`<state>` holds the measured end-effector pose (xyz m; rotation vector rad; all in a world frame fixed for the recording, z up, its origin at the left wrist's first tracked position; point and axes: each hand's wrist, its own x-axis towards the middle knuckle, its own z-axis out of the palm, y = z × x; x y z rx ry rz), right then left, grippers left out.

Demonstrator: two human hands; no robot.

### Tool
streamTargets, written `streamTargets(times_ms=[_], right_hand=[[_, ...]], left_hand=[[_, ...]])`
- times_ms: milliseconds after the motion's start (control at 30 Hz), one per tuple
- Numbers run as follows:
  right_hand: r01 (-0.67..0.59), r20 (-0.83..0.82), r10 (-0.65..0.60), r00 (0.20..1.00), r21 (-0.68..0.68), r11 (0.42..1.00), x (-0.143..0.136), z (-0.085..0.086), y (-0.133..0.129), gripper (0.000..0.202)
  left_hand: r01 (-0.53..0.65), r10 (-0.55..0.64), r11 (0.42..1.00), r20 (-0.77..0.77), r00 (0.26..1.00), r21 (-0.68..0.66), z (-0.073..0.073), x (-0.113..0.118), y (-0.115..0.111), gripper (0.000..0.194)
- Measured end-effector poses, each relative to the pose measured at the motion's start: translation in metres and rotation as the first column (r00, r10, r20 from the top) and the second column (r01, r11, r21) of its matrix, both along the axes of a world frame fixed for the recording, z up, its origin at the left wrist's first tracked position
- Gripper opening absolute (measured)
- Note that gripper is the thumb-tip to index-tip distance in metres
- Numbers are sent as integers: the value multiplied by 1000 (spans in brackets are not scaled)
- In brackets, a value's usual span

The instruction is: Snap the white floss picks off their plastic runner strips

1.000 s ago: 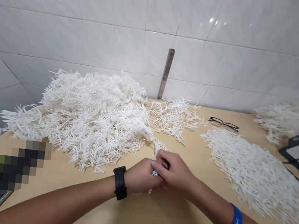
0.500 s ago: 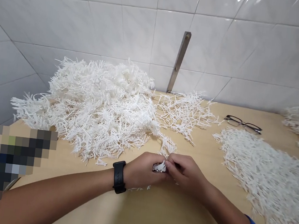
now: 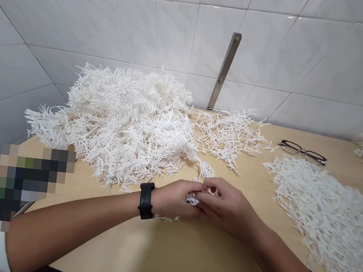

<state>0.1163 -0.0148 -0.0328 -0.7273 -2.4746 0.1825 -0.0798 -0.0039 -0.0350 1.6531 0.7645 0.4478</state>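
Pale, marbled wall tiles (image 3: 176,35) are set behind a light wood-toned tabletop (image 3: 110,245), above whose near part the work is held. By the left hand (image 3: 177,199), a small bunch of white strands (image 3: 192,199) is kept in curled fingers, with only its ends exposed at the thumb. By the right hand (image 3: 228,202), that grip is met from the other side: its thumb and forefinger are bent close to each other, a speck of white is glimpsed behind them, but whether anything is pinched cannot be made out. Very light, limp handling is to be expected of the strands (tangling seems likelier than breaking), and the bunch would best be taken near its middle, with single strands picked at their free ends. In looks, the bunch is matt white, thin and string-like, partly shaded by the hand. A few stray bits (image 3: 167,218) are left on the wood just beneath the left hand. Farther out, a large, shaggy heap (image 3: 130,121) is piled to the left, a sparser tangle (image 3: 230,135) is spread beside it, and a flat layer (image 3: 326,213) of similar white pieces is laid out on the right, with eyeglasses (image 3: 302,152) placed just beyond its far edge. Against the tiles, a metal bar (image 3: 224,71) is seen upright, slightly tilted.
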Motion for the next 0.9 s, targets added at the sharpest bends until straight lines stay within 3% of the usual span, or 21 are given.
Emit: streamTargets(times_ms=[200, 300, 433, 533, 633, 767, 900], right_hand=[[-11, -117, -3, 993, -114, 993, 0, 0, 0, 15], [2, -129, -27, 991, -192, 981, 3, -1, 1, 14], [19, -165, -65, 984, -266, 964, 4, -5, 1, 20], [57, -191, -120, 974, -307, 950, 3, -8, 1, 23], [89, -204, -175, 963, -370, 925, 3, -8, 2, 26], [133, -207, -253, 945, -464, 876, 3, -3, 1, 27], [204, -227, -387, 894, -563, 801, 1, 2, 0, 28]], left_hand=[[16, -16, 999, 10, 1000, -48, -1, -3, 3, 30], [-75, 77, 988, -16, 997, 136, 1, -4, 3, 38], [-156, 197, 884, -49, 979, 441, 4, -6, 3, 38], [-162, 205, 850, -31, 978, 500, 3, -7, 3, 26], [-165, 205, 853, -26, 978, 496, 1, -8, 1, 19], [-246, 251, 854, 50, 967, 458, 1, -8, -2, 40], [-270, 273, 811, 74, 959, 519, 3, -5, -5, 64]])
